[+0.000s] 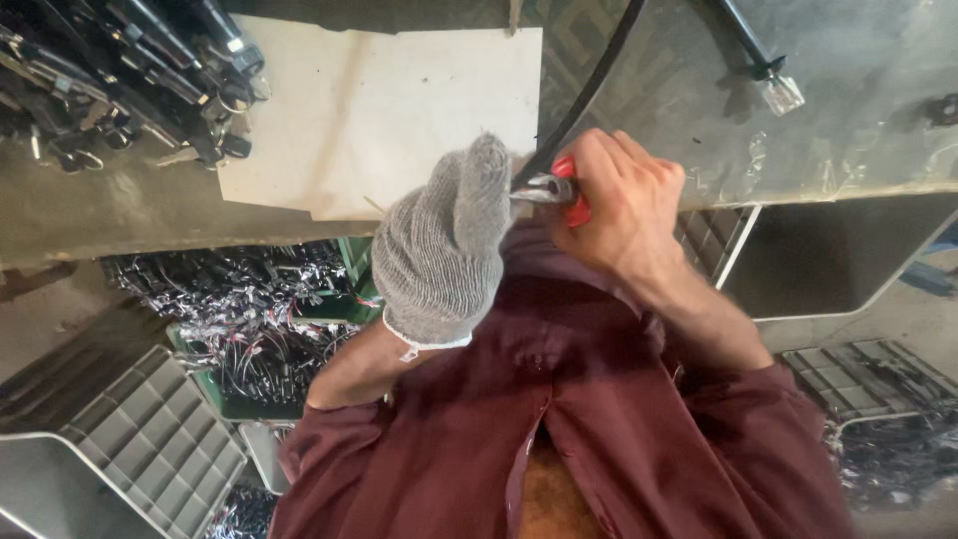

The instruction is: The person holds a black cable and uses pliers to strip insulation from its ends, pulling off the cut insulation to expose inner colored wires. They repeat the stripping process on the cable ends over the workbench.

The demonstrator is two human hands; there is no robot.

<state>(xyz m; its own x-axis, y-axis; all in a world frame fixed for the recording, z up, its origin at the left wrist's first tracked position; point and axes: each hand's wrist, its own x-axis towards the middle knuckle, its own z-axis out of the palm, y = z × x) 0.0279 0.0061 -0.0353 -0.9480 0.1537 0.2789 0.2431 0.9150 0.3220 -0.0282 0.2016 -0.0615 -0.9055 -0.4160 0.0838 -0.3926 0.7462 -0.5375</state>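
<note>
Pliers [552,189] with red handles sit clenched in the bare right hand [624,205], their metal nose closed on the near end of a black cable [589,85] that runs up and away across the counter [848,120]. The left hand [444,245], in a grey knit glove, is curled beside the pliers' nose, apparently pinching the same cable end, though the glove hides the contact. Work on that end looks to be in hand, not finished: the tool is on the cable and nothing has been set down.

A second black cable with a clear plug [781,93] lies farther right on the counter, a pale board [389,110] just behind the gloved hand, and a heap of dark cables and connectors [130,80] at upper left. Below the counter's edge are a green crate of tangled wires [269,329] and grey plastic crates [150,439]. Maroon sleeves fill the foreground and hide whatever lies beneath.
</note>
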